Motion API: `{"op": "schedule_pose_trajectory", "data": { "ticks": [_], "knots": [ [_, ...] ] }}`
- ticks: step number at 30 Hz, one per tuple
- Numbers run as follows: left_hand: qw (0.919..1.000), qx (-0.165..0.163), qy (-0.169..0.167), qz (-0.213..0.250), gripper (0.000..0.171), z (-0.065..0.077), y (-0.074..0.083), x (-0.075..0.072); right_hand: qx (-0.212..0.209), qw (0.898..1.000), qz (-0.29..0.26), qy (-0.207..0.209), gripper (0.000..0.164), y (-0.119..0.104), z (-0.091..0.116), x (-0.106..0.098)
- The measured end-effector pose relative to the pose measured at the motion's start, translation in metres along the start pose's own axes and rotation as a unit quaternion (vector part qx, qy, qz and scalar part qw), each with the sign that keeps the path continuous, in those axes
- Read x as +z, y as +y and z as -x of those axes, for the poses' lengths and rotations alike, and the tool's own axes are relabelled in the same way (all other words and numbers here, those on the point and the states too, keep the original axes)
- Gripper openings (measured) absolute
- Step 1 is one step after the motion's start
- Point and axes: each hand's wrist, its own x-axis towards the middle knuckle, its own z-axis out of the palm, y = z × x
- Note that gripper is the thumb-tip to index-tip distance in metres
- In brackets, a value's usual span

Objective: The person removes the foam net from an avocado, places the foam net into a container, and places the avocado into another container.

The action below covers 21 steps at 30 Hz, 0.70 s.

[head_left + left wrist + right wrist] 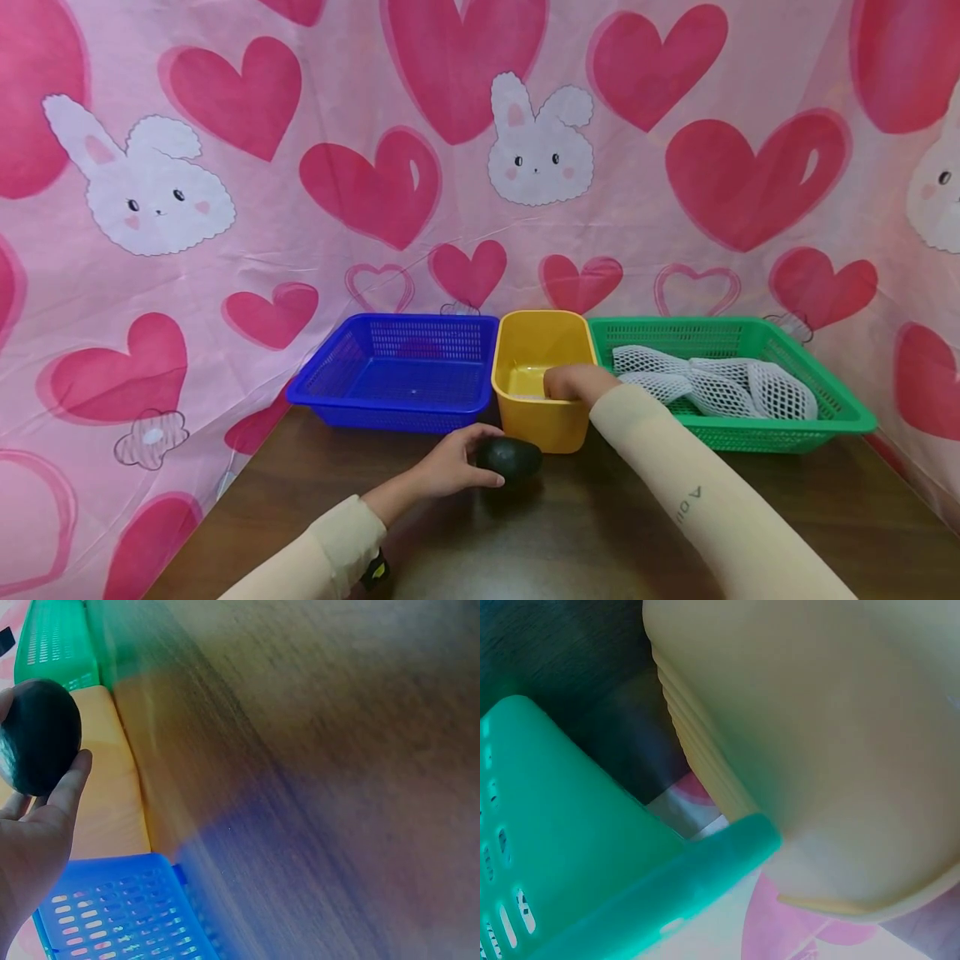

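In my left hand [452, 463] I hold a dark, smooth avocado [512, 459] by its left end, thumb on the near side and fingers on the far side. It is just in front of the yellow bin [542, 427]. The left wrist view shows the avocado [41, 739] between thumb and fingers. My right hand [576, 383] reaches down over the right rim of the yellow bin; its fingertips are hidden inside. In the right wrist view the wall of the yellow bin [817, 750] fills much of the picture, and the hand does not show.
To the left of the bin stands a blue basket [420, 382]. On the right is a green basket [847, 417] with several white foam net sleeves [720, 387] in it. All stand on a brown wooden table [480, 542] before a pink cloth [465, 225] with hearts and rabbits.
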Motion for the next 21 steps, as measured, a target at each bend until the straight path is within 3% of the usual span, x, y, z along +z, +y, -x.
{"op": "schedule_pose_trajectory", "data": {
  "ticks": [3,7,14,21],
  "knots": [
    [1.0000,0.000,0.000,-0.002,0.054,0.000,0.001,0.000,-0.069,0.992,0.106,-0.004,0.017,-0.003,0.001,-0.002],
    [1.0000,0.001,-0.002,0.001,0.054,0.001,0.002,-0.001,-0.078,0.985,0.151,0.002,0.008,-0.039,0.068,-0.007],
    [1.0000,-0.002,0.001,0.002,0.055,0.002,0.003,-0.003,-0.108,0.980,0.170,0.004,0.039,-0.042,0.075,-0.013],
    [0.9997,-0.017,0.018,-0.005,0.056,0.006,0.009,-0.010,-0.167,0.976,0.133,0.043,0.047,-0.043,0.087,-0.023]
  ]
}}
